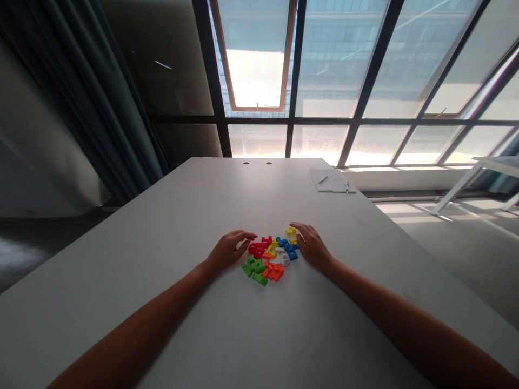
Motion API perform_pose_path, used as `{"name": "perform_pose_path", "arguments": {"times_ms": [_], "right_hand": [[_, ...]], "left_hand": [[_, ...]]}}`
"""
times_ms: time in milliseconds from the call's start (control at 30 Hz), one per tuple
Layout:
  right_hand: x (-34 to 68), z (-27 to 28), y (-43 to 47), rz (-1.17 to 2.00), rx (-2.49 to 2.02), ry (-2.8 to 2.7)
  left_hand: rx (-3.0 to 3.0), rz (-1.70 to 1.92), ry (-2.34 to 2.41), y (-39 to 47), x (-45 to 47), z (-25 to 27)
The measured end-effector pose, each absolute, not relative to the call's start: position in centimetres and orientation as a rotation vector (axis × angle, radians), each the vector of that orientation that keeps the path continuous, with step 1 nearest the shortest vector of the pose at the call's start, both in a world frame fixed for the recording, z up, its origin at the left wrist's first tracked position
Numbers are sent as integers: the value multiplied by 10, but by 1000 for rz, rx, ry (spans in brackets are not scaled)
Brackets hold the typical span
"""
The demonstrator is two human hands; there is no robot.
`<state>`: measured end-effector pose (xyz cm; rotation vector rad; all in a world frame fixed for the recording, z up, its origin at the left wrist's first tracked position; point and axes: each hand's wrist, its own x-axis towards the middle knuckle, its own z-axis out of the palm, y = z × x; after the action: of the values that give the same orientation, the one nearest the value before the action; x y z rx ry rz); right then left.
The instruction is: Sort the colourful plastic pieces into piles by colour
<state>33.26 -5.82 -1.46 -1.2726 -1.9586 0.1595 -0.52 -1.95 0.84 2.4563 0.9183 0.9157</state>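
Small colourful plastic pieces lie in a loose heap on the white table between my hands. My left hand (pixel 229 249) rests at the heap's left side, fingers stretched out and slightly curved, right by the red pieces (pixel 257 249). On the other side, my right hand (pixel 312 246) lies with extended fingers beside the yellow piece (pixel 291 231) and the blue pieces (pixel 290 250). Whether its fingertips touch them I cannot tell. Nearer to me are the green pieces (pixel 253 267) and orange pieces (pixel 274 272). White pieces (pixel 280 258) sit mid-heap.
The white table (pixel 194 210) stretches away towards large windows (pixel 259 75). Sheets of paper (pixel 330 181) with pens on them lie at its far right edge. Dark curtains (pixel 101 97) hang at left, and another white table (pixel 497 165) stands at right.
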Motion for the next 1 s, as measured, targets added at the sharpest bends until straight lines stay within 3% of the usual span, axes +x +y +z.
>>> {"name": "perform_pose_path", "arguments": {"times_ms": [467, 700, 1000], "right_hand": [[384, -5, -34, -14, -1627, -2178], [378, -1, 21, -145, -1715, -2316], [361, -14, 69, -30, -1611, -2072]], "left_hand": [[2679, 833, 865, -22, 0, 7], [2764, 816, 842, -21, 3, 4], [2793, 781, 848, -22, 2, 4]]}}
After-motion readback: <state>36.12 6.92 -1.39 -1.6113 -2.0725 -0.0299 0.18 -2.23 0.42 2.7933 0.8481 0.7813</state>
